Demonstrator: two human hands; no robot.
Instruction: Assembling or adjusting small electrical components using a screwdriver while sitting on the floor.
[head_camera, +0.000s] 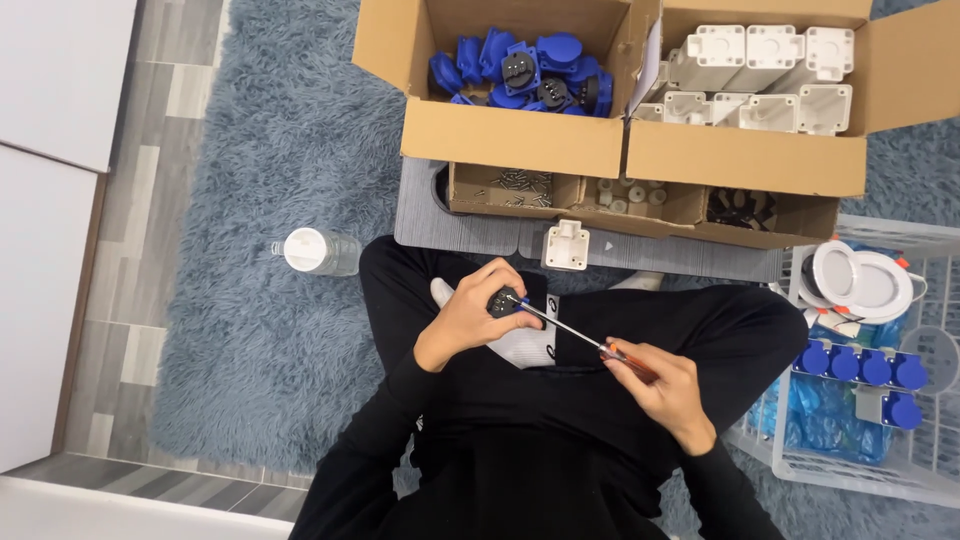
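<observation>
Socket insert (503, 301) pinched in left fingers (480, 300); right fingers (655, 385) wrap screwdriver (580, 333), tip touching it.

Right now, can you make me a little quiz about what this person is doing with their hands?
1. True or false: the right hand holds a screwdriver.
2. What does the left hand hold? A) a water bottle B) a small black part C) a white lamp
3. Fill the gap: the blue socket covers lie in the ______ cardboard box, as the picture shows it, and the white housings in the other.

Key
1. True: its orange handle is in the right hand and its tip meets the black part.
2. B. The bottle stands apart on the rug.
3. Left.
</observation>
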